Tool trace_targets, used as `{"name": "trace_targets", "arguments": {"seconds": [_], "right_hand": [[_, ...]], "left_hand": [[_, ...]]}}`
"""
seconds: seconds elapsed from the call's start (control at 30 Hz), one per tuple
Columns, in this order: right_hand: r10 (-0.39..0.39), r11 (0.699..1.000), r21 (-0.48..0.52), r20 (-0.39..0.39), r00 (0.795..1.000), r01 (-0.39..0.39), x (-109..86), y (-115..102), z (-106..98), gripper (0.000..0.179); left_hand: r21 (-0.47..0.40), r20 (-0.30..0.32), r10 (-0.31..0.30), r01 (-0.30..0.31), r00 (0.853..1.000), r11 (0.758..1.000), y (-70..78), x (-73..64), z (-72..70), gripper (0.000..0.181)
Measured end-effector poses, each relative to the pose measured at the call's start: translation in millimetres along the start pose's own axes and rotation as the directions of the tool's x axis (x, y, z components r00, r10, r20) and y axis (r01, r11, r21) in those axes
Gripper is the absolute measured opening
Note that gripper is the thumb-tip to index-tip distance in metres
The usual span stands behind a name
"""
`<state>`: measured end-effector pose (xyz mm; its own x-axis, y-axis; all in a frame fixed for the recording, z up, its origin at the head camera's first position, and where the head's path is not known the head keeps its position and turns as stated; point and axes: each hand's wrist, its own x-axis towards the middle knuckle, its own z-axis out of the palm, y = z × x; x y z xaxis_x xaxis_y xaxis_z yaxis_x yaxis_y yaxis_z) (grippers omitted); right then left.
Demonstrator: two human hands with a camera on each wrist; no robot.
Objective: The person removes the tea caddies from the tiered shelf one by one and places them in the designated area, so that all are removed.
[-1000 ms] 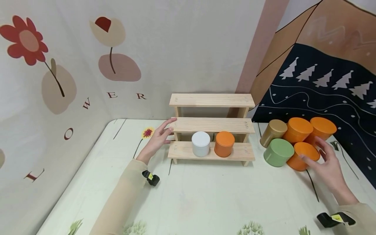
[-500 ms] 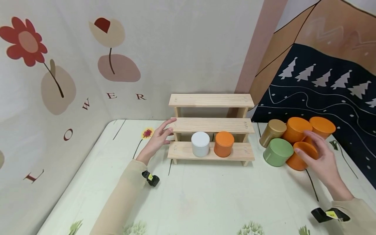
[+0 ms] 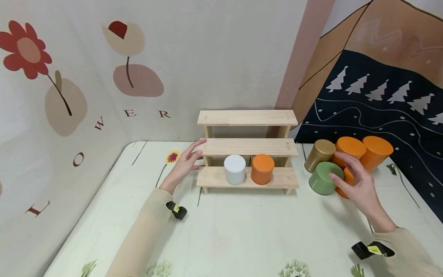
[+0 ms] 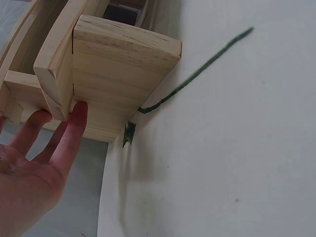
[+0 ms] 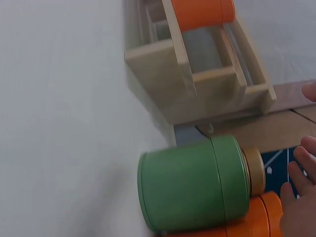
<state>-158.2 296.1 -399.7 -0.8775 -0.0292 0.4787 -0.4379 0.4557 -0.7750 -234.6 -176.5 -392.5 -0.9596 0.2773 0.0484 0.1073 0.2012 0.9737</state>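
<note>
Spaced dark-red letters "LOWER" (image 3: 99,123) across pale backdrop (image 3: 207,50).

- I am seeing a green can (image 3: 323,179), a gold can (image 3: 319,157) and orange cans (image 3: 377,151).
- On the pale-grained wooden stand (image 3: 247,146), I am making out a white can (image 3: 235,172) and an orange can (image 3: 262,172).
- My sleeves (image 3: 138,227) are showing plain beige.
- The navy cloth (image 3: 382,107) is bearing white trees (image 3: 399,92).

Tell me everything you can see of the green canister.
The green canister is a squat, plain cylinder, smooth and slightly glossy, perhaps painted metal, with a seam marking off its closed lid. It stands upright on the pale cloth, right of the wooden shelf in the head view, in front of the gold canister and beside an orange canister. The right hand hovers near its lid without visible contact.
</note>
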Motion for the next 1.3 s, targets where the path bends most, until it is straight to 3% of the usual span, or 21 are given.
{"name": "trace_targets", "arguments": {"seconds": [0.37, 0.63, 1.03, 1.3], "right_hand": [[-0.030, 0.998, 0.060, 0.072, 0.997, 0.025, 5.6, -12, 34, 0.055], [-0.044, 0.995, 0.091, 0.152, 0.987, 0.030, 9.3, -15, 59, 0.055], [-0.102, 0.983, 0.169, 0.208, 0.973, 0.067, 9.7, -17, 91, 0.057], [-0.026, 0.982, 0.187, 0.261, 0.965, -0.024, 11.7, -20, 112, 0.063]], "left_hand": [[-0.005, 0.001, 0.005, -0.005, 1.000, 1.000, -0.8, 0.5, -0.4, 0.047], [-0.004, -0.001, 0.006, -0.006, 1.000, 1.000, -1.1, 0.2, -0.9, 0.047], [-0.003, -0.002, -0.011, 0.011, 1.000, 1.000, 2.0, -0.8, 1.6, 0.047], [-0.006, -0.017, 0.006, -0.006, 1.000, 1.000, -25.8, 10.1, -1.4, 0.048]]}}
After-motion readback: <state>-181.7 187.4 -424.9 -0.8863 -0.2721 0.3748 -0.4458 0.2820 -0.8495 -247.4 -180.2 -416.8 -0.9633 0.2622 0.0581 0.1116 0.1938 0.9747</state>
